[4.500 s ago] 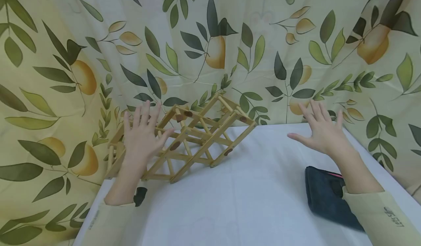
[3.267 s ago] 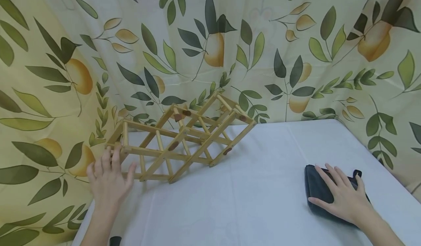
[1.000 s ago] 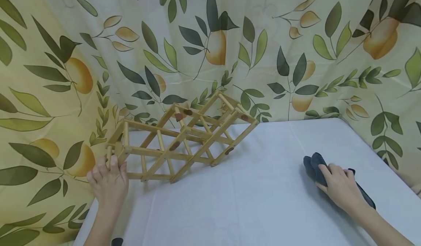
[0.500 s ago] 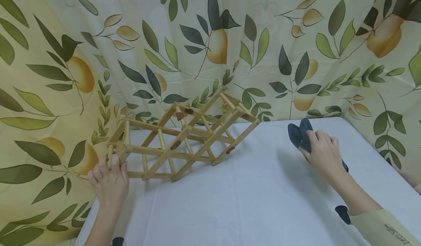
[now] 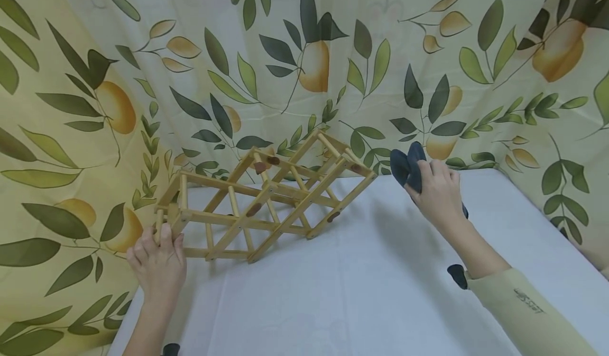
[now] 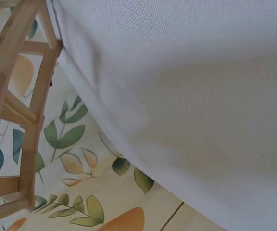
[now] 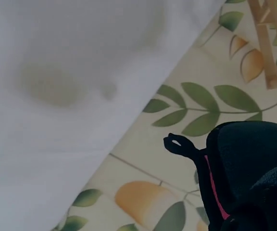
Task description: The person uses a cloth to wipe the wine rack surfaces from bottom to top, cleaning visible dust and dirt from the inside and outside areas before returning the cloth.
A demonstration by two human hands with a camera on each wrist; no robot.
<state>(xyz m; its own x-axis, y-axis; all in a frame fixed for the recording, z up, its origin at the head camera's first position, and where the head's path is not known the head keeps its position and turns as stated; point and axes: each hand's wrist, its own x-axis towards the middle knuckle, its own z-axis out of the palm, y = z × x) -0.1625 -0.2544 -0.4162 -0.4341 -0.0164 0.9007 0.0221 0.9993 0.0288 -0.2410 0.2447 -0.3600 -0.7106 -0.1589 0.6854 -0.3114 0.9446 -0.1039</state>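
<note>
A light wooden folding rack (image 5: pixel 209 218), made of crossed slats and round rungs like a wine rack, stands at the back left. Its near left end is gripped by my left hand (image 5: pixel 159 266), fingers curled over the end piece. In the left wrist view, slats of the rack (image 6: pixel 30 154) show along the left side, but the hand is out of frame. My right hand (image 5: pixel 440 192) holds a folded dark navy cloth (image 5: pixel 415 173) up off the table, right of the rack. The right wrist view shows the cloth (image 7: pixel 244 154) with a hanging loop and a pink edge.
A white cloth covers the table (image 5: pixel 304 298). Behind it and at its left hangs a curtain (image 5: pixel 371 81) printed with leaves and fruit. The table's right edge slopes down toward the lower right. A black strap (image 5: pixel 458 276) shows at the right wrist.
Both hands came down from a raised, spread pose. The left took hold of the rack's end. The right picked up the dark cloth and carried it up and leftward toward the rack.
</note>
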